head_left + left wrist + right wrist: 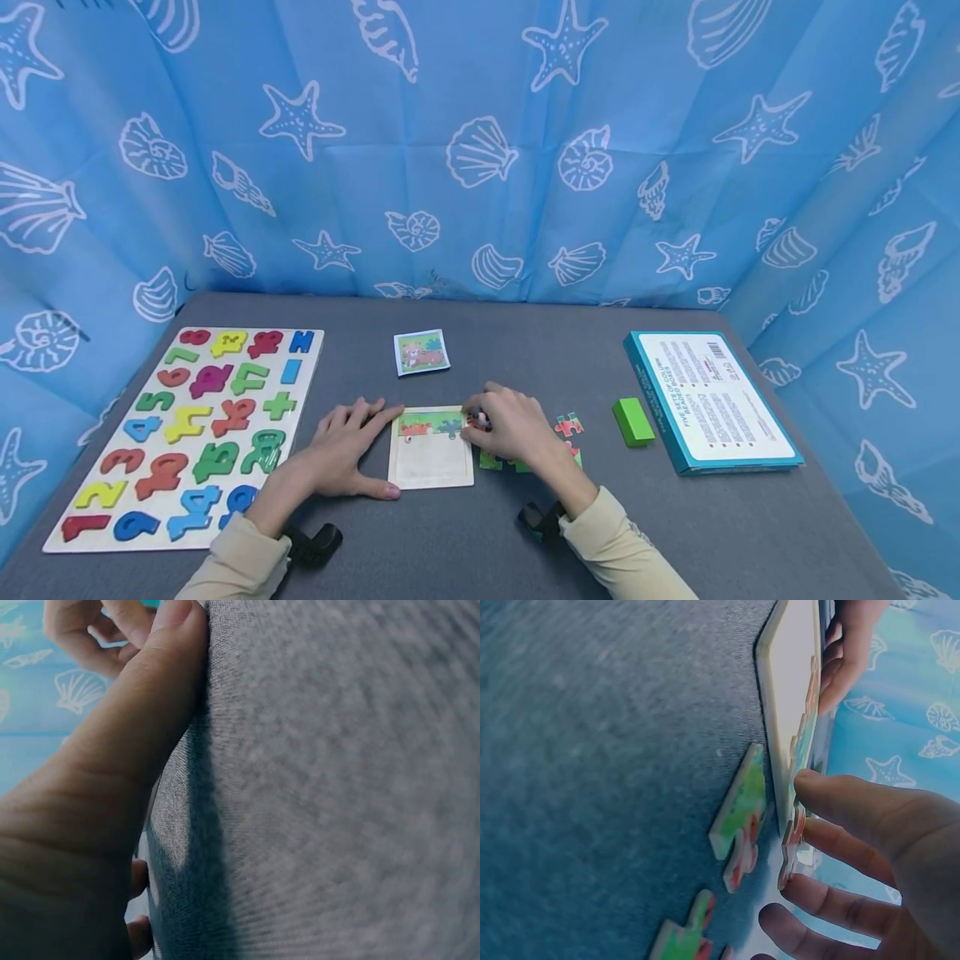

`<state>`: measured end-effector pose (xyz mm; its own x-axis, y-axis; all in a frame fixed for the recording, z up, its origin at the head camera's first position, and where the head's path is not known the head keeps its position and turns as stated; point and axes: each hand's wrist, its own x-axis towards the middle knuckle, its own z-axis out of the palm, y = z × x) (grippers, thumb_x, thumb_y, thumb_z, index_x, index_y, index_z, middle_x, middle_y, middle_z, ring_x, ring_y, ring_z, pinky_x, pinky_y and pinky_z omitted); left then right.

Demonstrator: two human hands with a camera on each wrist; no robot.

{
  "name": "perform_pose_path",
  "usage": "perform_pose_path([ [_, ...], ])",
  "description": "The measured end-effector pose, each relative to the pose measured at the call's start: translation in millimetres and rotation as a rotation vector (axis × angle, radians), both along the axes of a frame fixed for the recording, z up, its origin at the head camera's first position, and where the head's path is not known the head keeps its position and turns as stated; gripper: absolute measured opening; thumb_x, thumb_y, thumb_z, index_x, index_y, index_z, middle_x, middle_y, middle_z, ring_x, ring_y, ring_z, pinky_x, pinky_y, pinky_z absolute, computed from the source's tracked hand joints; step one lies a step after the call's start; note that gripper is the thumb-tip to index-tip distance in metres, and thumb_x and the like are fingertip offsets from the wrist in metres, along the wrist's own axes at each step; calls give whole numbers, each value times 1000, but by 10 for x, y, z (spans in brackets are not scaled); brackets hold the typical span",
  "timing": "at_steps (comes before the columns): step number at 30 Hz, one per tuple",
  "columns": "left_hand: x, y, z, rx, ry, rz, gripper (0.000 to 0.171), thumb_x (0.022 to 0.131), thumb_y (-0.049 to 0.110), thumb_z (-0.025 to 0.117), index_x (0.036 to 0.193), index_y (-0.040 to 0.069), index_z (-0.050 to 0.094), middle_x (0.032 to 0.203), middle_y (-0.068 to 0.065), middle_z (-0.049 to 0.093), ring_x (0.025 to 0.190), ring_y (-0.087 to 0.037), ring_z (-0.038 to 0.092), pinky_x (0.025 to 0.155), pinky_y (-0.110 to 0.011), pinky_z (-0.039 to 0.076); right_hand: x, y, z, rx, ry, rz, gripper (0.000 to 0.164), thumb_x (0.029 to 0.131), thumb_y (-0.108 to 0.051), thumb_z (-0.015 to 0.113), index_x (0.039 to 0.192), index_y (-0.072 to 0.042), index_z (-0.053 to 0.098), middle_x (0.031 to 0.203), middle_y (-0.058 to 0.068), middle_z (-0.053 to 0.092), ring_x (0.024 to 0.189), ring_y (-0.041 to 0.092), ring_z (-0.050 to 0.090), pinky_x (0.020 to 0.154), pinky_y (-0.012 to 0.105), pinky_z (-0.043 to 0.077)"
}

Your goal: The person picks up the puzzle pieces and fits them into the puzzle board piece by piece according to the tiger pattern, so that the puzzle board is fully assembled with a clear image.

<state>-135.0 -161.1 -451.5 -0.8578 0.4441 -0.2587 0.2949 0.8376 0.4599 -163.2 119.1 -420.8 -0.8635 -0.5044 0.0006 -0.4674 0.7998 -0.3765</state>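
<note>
A pale square board (431, 468) is filled along its far edge; at its right, one reddish piece (791, 847) is pinched and loose green-and-red pieces (568, 425) are scattered.

Held a puzzle piece (481, 421) in the right hand (513, 425) at the far right corner of the puzzle tray (431, 463). Rested the left hand (348, 450) at its left side. Had printed pieces (417, 426) along the tray's far edge, loose pieces (568, 425) to its right, a picture card (422, 352) beyond, and a number board (308, 372) leftward.
</note>
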Motion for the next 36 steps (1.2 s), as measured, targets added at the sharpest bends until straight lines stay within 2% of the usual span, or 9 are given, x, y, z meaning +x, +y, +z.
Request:
perform_pose_path([
  [11, -3, 12, -17, 12, 17, -1, 120, 71, 77, 77, 162, 18, 28, 165, -24, 30, 144, -51, 28, 111, -76, 23, 12, -154, 79, 36, 7, 15, 32, 90, -34, 79, 116, -15, 78, 90, 2, 64, 70, 11, 47, 54, 24, 34],
  [19, -15, -3, -46, 13, 31, -5, 118, 71, 77, 77, 162, 18, 29, 166, -22, 29, 143, -50, 28, 111, -77, 22, 79, -378, 133, 38, 18, 69, 34, 90, -35, 79, 118, -17, 77, 92, 2, 66, 67, 9, 45, 53, 21, 33],
  [22, -11, -9, -59, 26, 48, -11, 117, 71, 77, 76, 161, 17, 31, 165, -23, 30, 142, -51, 29, 110, -77, 23, 111, -480, 102, 57, 26, 96, 33, 90, -36, 79, 119, -20, 76, 95, 0, 67, 67, 8, 45, 53, 21, 34],
  [24, 0, -2, -23, 28, 48, -18, 116, 72, 76, 76, 161, 16, 31, 164, -24, 31, 142, -51, 29, 109, -78, 24, 135, -543, 71, 72, 28, 110, 32, 90, -36, 79, 118, -22, 76, 96, -1, 67, 66, 7, 45, 52, 21, 34],
  [28, 2, 1, -14, 28, 29, -16, 116, 73, 74, 77, 162, 16, 30, 165, -24, 29, 144, -52, 27, 110, -78, 22, 180, -635, 24, 104, 36, 126, 30, 90, -37, 79, 116, -24, 77, 95, -3, 67, 66, 6, 45, 54, 22, 36],
  [36, -10, -29, -125, 39, 36, 14, 121, 68, 81, 75, 162, 21, 29, 168, -19, 27, 147, -50, 24, 113, -77, 19, 207, -722, -60, 126, 81, 136, 27, 89, -39, 79, 113, -27, 78, 90, -5, 64, 65, 4, 43, 52, 21, 32],
])
